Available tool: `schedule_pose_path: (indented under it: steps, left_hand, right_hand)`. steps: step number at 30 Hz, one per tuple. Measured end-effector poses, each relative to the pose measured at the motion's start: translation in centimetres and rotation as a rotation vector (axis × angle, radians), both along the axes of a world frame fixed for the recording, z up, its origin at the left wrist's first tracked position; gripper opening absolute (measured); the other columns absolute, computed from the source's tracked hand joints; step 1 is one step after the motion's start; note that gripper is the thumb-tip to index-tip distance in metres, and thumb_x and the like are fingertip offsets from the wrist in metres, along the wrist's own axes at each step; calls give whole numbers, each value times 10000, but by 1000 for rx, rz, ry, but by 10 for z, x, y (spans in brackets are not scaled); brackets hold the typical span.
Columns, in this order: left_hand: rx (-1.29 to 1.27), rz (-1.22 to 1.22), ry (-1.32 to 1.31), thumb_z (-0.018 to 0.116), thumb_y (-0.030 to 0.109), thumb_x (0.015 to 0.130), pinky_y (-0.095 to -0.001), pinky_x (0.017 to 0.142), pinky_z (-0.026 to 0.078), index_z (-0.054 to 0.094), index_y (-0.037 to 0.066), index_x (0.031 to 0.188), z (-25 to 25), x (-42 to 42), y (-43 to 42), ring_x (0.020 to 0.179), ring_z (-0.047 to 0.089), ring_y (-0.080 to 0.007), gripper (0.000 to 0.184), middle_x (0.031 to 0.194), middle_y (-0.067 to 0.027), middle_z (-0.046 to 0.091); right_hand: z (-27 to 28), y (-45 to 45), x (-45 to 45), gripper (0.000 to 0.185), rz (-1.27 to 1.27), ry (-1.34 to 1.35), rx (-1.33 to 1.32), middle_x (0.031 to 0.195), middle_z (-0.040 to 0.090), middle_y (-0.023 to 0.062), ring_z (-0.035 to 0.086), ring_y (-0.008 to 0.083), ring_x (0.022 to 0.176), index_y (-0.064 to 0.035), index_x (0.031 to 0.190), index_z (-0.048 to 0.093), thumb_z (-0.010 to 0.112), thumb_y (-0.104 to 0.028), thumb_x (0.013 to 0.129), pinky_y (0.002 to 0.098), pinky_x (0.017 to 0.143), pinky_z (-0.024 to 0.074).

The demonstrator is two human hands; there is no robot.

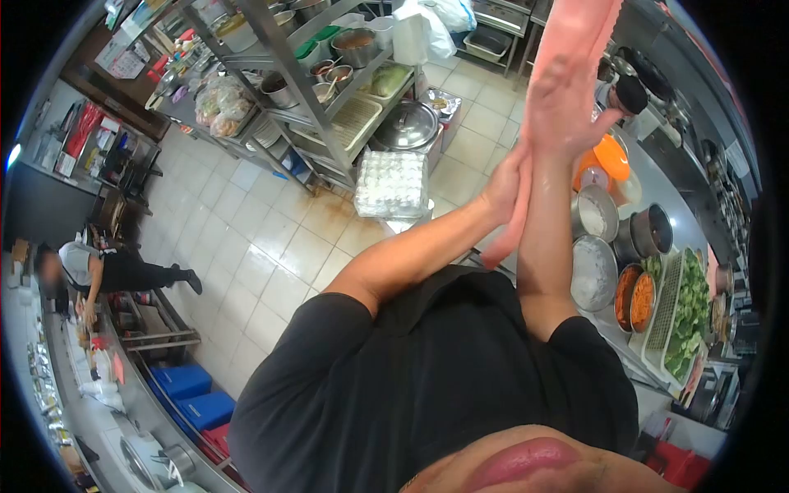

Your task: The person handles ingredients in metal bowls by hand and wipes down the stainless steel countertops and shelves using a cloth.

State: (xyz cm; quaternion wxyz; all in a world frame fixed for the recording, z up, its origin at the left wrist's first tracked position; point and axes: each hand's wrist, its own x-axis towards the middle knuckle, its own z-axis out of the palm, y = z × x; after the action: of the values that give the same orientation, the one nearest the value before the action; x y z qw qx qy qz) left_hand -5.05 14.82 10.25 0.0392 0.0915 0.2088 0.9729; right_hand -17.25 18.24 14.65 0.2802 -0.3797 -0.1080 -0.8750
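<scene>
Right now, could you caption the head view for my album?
Kitchen moment: left hand and right hand meet at a long pink item, leafy greens in a basket at right.

No wording is legible in this kitchen: markings on a sheet posted on the wall [122,61] and on blue bins [179,380] are too small to read.

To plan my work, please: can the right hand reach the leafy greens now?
Probably not yet: the right hand seems occupied with a pink strip, though the leafy greens look uncovered.
</scene>
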Motion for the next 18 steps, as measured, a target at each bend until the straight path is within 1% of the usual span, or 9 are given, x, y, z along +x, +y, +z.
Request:
schedule_pose_path:
  steps: [2, 4, 7, 10, 13, 15, 16, 17, 18]
  left_hand:
    - [51, 44, -5, 338, 455, 972, -376, 1047, 358, 395, 29, 1351, -5, 0, -3, 1196, 489, -259, 573, 1341, -112, 484]
    - [118, 53, -25, 335, 451, 974, -375, 1046, 360, 400, 33, 1346, -31, -5, 0, 1194, 490, -256, 563, 1331, -98, 492]
    - [132, -38, -29, 343, 447, 971, -377, 1047, 360, 402, 33, 1344, -50, -10, -6, 1192, 493, -254, 561, 1314, -105, 499]
    - [-20, 4, -70, 400, 413, 962, -372, 1027, 383, 399, 28, 1343, -67, -13, -24, 1182, 505, -254, 542, 1286, -127, 511]
    - [-320, 63, -17, 444, 350, 961, -370, 996, 412, 403, 16, 1327, -79, -18, -38, 1146, 529, -240, 497, 1250, -139, 528]
    - [-301, 129, 31, 444, 299, 967, -364, 973, 428, 403, 13, 1320, -58, -6, -42, 1113, 543, -231, 456, 1233, -132, 535]
    - [-294, 169, 56, 445, 273, 970, -361, 962, 436, 403, 11, 1316, -48, -1, -46, 1097, 550, -226, 436, 1224, -128, 539]
    - [-298, 121, 48, 431, 264, 976, -362, 967, 432, 391, 13, 1326, -46, 3, -50, 1104, 544, -224, 433, 1234, -129, 532]
    - [-301, 76, 32, 418, 255, 981, -364, 971, 428, 379, 15, 1335, -46, 8, -54, 1110, 539, -222, 430, 1243, -130, 524]
  right_hand:
    - [-33, 8, 15, 890, -17, 34, 105, 1370, 398, 150, 431, 296, 1178, -56, 1388, 343, 610, -621, 755, 395, 984, 384]
    - [-49, 21, 32, 933, 64, 79, 92, 1403, 372, 163, 398, 323, 1233, -70, 1434, 271, 619, -613, 760, 409, 1028, 349]
    - [-76, 44, 69, 938, -50, -93, 284, 1437, 334, 176, 325, 337, 1311, -44, 1442, 244, 601, -604, 780, 441, 1080, 280]
    - [-110, 60, 105, 900, -44, -178, 403, 1450, 317, 187, 277, 350, 1355, -9, 1432, 246, 574, -576, 815, 468, 1115, 222]
    - [-182, 86, 109, 721, -56, -290, 587, 1460, 315, 187, 305, 332, 1348, -22, 1433, 271, 469, -486, 919, 476, 1109, 236]
    - [-214, 112, 117, 699, -388, -179, 1019, 1444, 340, 183, 322, 315, 1340, -12, 1434, 257, 495, -424, 922, 468, 1093, 270]
    - [-213, 115, 123, 690, -552, -114, 1228, 1436, 352, 181, 331, 306, 1335, -7, 1434, 250, 508, -393, 924, 464, 1085, 287]
    - [-211, 119, 125, 680, -693, -91, 1227, 1431, 358, 178, 342, 296, 1327, 0, 1433, 246, 517, -360, 923, 457, 1071, 308]
    - [-186, 117, 134, 671, -827, -71, 1228, 1425, 364, 174, 352, 286, 1319, 8, 1431, 241, 526, -327, 923, 451, 1056, 329]
